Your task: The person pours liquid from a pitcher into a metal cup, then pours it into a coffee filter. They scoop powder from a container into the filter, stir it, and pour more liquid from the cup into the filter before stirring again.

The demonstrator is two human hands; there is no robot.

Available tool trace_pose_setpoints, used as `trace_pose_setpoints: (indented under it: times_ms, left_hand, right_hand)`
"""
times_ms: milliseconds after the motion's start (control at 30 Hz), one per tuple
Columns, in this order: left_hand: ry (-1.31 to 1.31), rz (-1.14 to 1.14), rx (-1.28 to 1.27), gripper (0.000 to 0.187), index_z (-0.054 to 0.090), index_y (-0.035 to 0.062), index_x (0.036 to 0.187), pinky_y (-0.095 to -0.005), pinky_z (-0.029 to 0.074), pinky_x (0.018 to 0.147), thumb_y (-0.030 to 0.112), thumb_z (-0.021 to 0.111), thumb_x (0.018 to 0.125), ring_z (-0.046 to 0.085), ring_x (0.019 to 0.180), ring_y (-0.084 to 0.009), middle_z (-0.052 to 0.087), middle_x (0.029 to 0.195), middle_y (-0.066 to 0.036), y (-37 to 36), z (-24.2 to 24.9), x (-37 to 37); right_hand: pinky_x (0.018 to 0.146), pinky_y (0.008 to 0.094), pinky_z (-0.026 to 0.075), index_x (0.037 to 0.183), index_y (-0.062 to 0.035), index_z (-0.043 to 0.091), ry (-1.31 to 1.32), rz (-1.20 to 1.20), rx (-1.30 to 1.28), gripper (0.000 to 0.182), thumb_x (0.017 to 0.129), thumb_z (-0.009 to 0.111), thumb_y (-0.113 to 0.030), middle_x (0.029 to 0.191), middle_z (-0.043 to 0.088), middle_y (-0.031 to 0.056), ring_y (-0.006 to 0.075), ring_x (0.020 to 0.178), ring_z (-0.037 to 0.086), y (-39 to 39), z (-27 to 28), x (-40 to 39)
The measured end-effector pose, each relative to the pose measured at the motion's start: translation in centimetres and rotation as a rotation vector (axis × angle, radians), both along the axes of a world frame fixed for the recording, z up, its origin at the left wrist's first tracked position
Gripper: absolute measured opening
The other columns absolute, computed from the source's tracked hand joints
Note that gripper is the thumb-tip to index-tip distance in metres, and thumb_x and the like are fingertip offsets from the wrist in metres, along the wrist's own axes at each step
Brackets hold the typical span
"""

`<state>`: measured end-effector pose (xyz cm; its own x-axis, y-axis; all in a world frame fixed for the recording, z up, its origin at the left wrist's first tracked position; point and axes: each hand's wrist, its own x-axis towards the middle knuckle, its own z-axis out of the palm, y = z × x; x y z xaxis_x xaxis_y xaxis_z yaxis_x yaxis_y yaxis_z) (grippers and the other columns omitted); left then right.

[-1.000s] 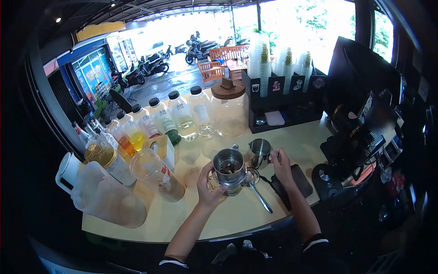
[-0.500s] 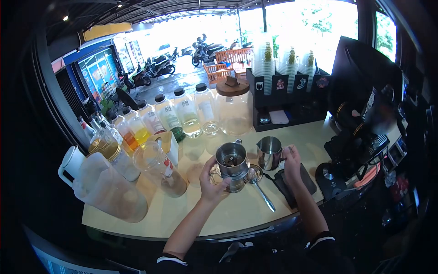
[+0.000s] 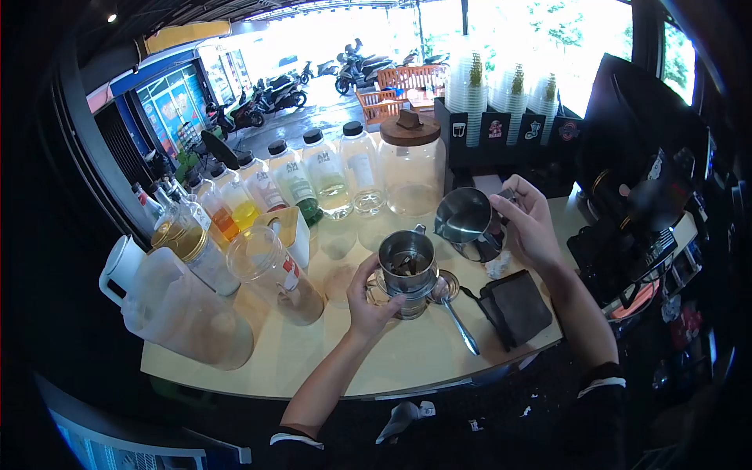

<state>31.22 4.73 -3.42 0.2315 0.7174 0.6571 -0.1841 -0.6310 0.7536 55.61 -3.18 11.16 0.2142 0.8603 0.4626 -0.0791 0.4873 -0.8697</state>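
Metal cup (image 3: 407, 254) stood upright near the front of the counter (image 3: 352, 380), its mouth facing up and dark contents visible inside; it appeared stacked on a lower vessel (image 3: 413, 308). Left hand (image 3: 370, 308) was wrapped about the stack, thumb on the near side and fingers round the left, clamped on it, presumably to keep the two parts from shifting. Right hand (image 3: 534, 227) had its fingers closed on the handle of a steel pitcher (image 3: 462, 215), held tilted above the counter, just beyond and to the right of the cup; the handle grip left the mouth unobstructed. Pitcher contents could not be made out. Long-handled spoon (image 3: 460, 325) lay just right of the stack, handle toward the person, probably for easy reach. Dark folded cloth (image 3: 515, 308) lay farther right. Tall clear container (image 3: 286, 286) stood left of the left hand; lidded jar (image 3: 411, 180) and a row of bottles (image 3: 325, 176) lined the far edge, likely to leave working room in front. Compared with the frame half a second earlier: pitcher had gone from upright on the counter to raised and tilted; right forearm had swung outward, exposing more cloth; left grip was essentially unchanged.
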Motion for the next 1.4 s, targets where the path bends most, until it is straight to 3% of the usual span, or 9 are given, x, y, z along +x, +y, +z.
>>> trace_pose_setpoints:
  times_ms: [400,633,900,1233,1400]
  left_hand:
    - [0.022,-0.008,0.004,0.079,0.052,-0.0015,0.122,-0.0371,0.041,0.097,0.045,0.080,0.065,0.054,0.111,-0.0235,0.058,0.117,-0.013,0.1,0.1,-0.2]
    - [0.014,-0.016,-0.008,0.079,0.052,-0.0015,0.122,-0.0376,0.041,0.098,0.046,0.080,0.065,0.054,0.112,-0.0239,0.058,0.118,-0.013,0.0,0.3,-0.2]
    - [0.018,-0.004,-0.001,0.081,0.052,-0.0014,0.122,-0.0378,0.042,0.097,0.048,0.080,0.065,0.056,0.111,-0.0245,0.058,0.119,-0.014,0.0,0.3,-0.1]
    - [0.016,-0.025,0.001,0.080,0.052,-0.0020,0.122,-0.0379,0.043,0.096,0.047,0.080,0.066,0.056,0.111,-0.0247,0.058,0.119,-0.014,0.1,0.2,-0.1]
    - [0.021,-0.011,0.004,0.081,0.052,-0.0022,0.122,-0.0380,0.042,0.097,0.048,0.080,0.065,0.055,0.111,-0.0249,0.058,0.119,-0.014,0.3,-0.2,-0.2]
  right_hand:
    - [0.059,0.0207,0.055,0.080,-0.0043,0.046,-0.229,0.067,-0.047,0.019,0.086,0.064,-0.004,0.073,0.056,-0.0010,0.0015,0.066,0.056,1.3,3.5,-1.7]
    - [0.059,0.0175,0.053,0.080,-0.0042,0.045,-0.326,0.053,-0.043,0.021,0.085,0.064,-0.003,0.073,0.055,-0.0014,0.0010,0.066,0.056,1.7,3.7,-1.6]
    - [0.050,0.0147,0.032,0.078,-0.0048,0.048,-0.407,0.026,0.019,0.022,0.085,0.068,-0.009,0.069,0.052,-0.0053,-0.0039,0.060,0.042,2.4,3.8,-2.2]
    - [0.050,0.0138,0.035,0.079,-0.0043,0.048,-0.349,0.031,-0.019,0.020,0.085,0.067,-0.007,0.069,0.054,-0.0043,-0.0033,0.059,0.045,2.0,4.6,-2.9]
    - [0.054,0.0142,0.044,0.080,-0.0038,0.048,-0.381,-0.012,-0.022,0.019,0.086,0.066,-0.005,0.071,0.055,-0.0030,-0.0021,0.063,0.052,1.9,5.0,-2.7]
